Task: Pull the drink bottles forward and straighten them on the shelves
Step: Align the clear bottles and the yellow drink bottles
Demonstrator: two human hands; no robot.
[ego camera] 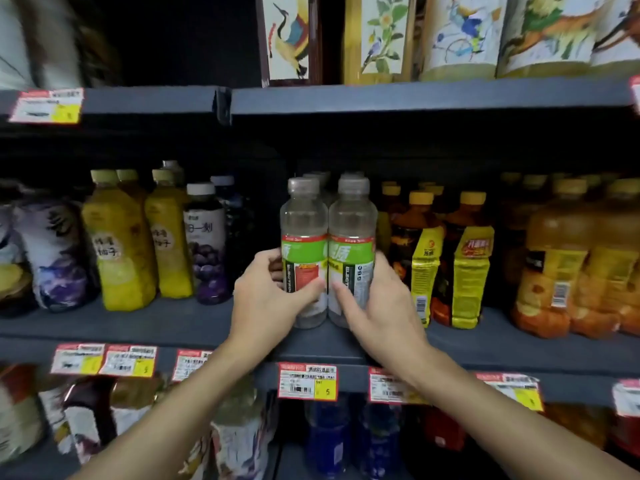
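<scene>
Front and centre: left clear plastic bottle (304,237) and right clear plastic bottle (351,237), both with grey caps and green-and-white labels. Upright, touching side by side, near the front edge of the dark grey middle shelf (166,323).

Left hand (266,299) wrapped round the left clear plastic bottle at label height, thumb across the front, fingers curled round the far left side. Right hand (384,306) doing the mirror thing on the right clear plastic bottle, thumb lying over the front of the label, fingers tucked round the right side. Bare forearms reaching in from the bottom of the view.

Right behind the pair, more grey-capped clear bottles (320,177) lined up into the dark. Off to the left past a gap, a purple grape-print bottle with a white cap (207,244), then tall yellow juice bottles with pale yellow caps (117,244). Just beside the right hand, dark tea bottles with yellow caps and crinkly yellow labels (471,265), then chunky orange bottles (547,271) further along.

Red-and-white price tags with yellow corners (307,381) clipped along the shelf edge, the middle one showing a 5. Up on the shelf above, bottles with painted bird and flower labels (287,36). Down below, blue bottles (329,434), pretty blurry.
</scene>
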